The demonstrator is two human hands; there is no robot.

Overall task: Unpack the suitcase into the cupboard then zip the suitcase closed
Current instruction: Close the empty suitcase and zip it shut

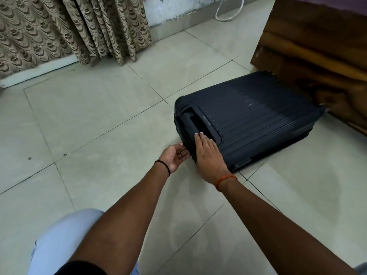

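Right now the dark suitcase [248,120] lies flat and shut on the floor [99,120], long axis running away toward the wooden furniture [317,56]. Both hands meet its near corner: right hand [208,153] spread flat on top, left hand [174,157] fingering the side seam, pinch unclear.

view: we have one head-worn wide-angle camera | facing: we look forward and down at the tiled floor [111,120] | range: we sit close above the suitcase [258,116], forearms reaching in from the bottom edge
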